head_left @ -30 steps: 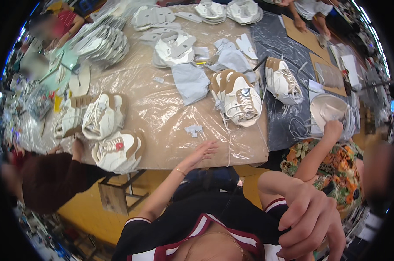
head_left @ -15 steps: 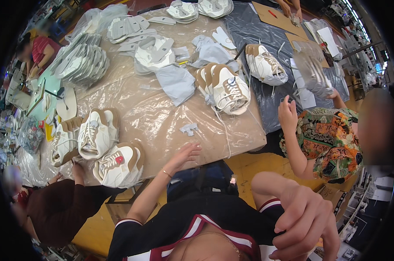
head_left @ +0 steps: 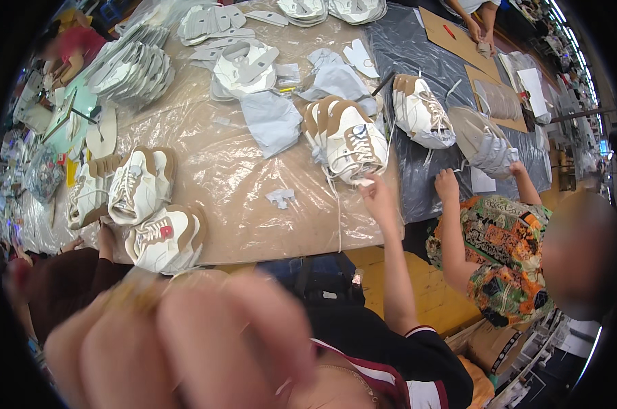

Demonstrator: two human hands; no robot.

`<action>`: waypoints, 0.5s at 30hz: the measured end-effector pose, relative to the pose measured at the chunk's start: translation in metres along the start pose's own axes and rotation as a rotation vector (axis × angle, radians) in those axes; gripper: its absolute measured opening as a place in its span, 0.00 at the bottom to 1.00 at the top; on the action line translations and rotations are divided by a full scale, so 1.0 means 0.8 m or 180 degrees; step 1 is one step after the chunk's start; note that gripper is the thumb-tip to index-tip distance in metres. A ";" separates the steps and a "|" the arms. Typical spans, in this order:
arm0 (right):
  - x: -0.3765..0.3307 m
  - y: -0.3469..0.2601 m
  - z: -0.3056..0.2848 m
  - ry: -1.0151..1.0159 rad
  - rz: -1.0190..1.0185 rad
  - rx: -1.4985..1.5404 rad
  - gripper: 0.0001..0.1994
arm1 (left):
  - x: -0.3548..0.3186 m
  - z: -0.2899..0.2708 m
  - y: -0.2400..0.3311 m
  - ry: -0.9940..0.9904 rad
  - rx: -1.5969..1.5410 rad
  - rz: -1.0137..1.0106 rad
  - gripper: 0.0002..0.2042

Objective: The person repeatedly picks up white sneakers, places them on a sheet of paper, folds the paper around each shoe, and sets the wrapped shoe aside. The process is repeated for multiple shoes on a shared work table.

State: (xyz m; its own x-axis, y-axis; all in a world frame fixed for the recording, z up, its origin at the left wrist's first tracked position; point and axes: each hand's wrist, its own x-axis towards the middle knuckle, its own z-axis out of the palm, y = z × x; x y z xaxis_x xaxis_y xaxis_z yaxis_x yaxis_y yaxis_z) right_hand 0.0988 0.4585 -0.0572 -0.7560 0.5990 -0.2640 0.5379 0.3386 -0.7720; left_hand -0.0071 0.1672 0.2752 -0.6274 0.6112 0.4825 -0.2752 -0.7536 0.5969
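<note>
A stack of white and brown sneaker uppers (head_left: 357,140) with laces lies near the table's front edge, right of the middle. My right hand (head_left: 378,198) reaches up to it, thumb and fingers pinched at the lower tip of the front upper. A loose lace hangs from this stack. My left hand (head_left: 165,334) looms large and blurred at the lower left, close to the camera. Its fingers look bent, and whether they hold anything is hidden. A small heap of pale grey scraps (head_left: 280,198) lies on the plastic-covered table (head_left: 233,228) left of my right hand.
More uppers (head_left: 141,187) stand at the table's left, beside a person in dark clothing. On the right a co-worker in a patterned shirt (head_left: 496,255) handles a grey stack (head_left: 485,146) near another upper stack (head_left: 421,112). Flat grey pieces (head_left: 243,71) lie farther back.
My right hand has moved from beside the camera to the upper stack. My left hand has left the table edge and come up close. The co-worker's grey stack is now down on the table.
</note>
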 end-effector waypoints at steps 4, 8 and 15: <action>0.027 0.104 0.046 0.0109 0.0204 -0.0215 0.21 | 0.018 0.029 -0.014 -0.0589 0.0318 0.0300 0.07; 0.039 0.116 0.068 0.0456 0.0095 0.0121 0.24 | 0.022 0.068 0.007 -0.0527 0.0941 -0.0384 0.07; 0.042 0.092 0.039 -0.0113 -0.0156 0.0282 0.12 | -0.005 0.034 -0.098 -0.2292 0.0144 0.1557 0.16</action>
State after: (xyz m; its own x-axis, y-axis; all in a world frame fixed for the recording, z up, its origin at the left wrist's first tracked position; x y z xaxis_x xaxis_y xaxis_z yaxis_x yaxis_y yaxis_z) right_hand 0.1011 0.4807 -0.1411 -0.7941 0.5567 -0.2439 0.4662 0.3004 -0.8321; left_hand 0.0369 0.2302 0.2436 -0.0501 0.2371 0.9702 -0.0566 -0.9705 0.2343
